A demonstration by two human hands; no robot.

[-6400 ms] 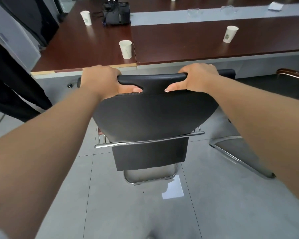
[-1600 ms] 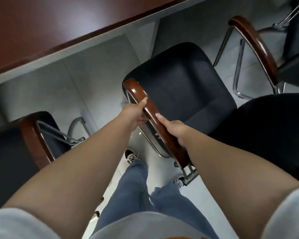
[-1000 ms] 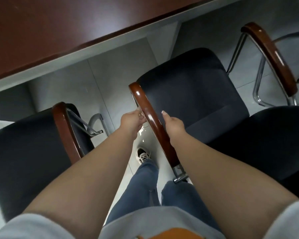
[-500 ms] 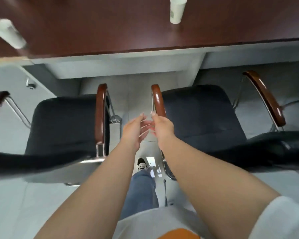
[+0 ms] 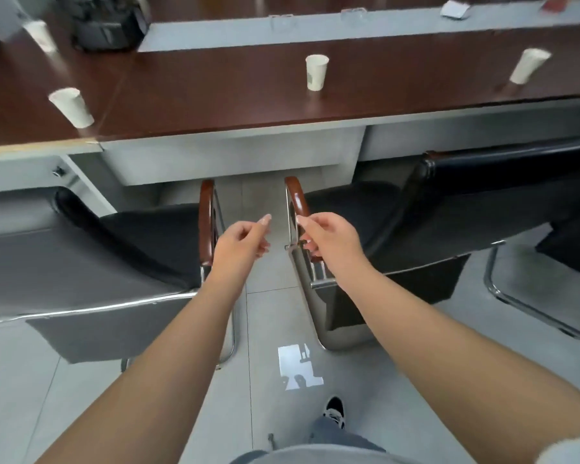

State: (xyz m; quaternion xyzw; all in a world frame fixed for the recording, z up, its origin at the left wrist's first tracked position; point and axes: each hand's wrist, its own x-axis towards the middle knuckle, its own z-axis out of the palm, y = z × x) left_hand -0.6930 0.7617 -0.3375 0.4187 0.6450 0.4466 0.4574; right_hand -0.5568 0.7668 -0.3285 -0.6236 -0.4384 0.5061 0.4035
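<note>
Both hands hold nothing. The right hand has its fingers loosely curled and its thumb stretched forward, palm turned inward. Its curled fingertips overlap the rear end of the glossy brown wooden armrest. They are not wrapped round it, and whether they brush it cannot be told. The right forearm runs straight forward from the lower right, bare up to a pale sleeve.

The left hand is just to the left of that armrest, over the gap of grey floor tiles. It is relaxed, with one long-nailed finger pointing forward and the others softly bent. Its forearm comes in from the lower left, roughly parallel to the right one.

The armrest belongs to a black padded chair with a chrome tube frame, which spreads to the right of it. To the armrest's left, past the left hand, is the matching brown armrest of a second black chrome-framed chair.

Beyond the armrest is a long dark-brown wooden table, and both chair seats point towards it. Straight beyond the armrest, on the tabletop, is a white paper cup. Another paper cup is far to its left and a third far to its right. A black bag is further back on the left.

Behind the armrest, nearer the person, a black-and-white shoe rests on the tiles.
</note>
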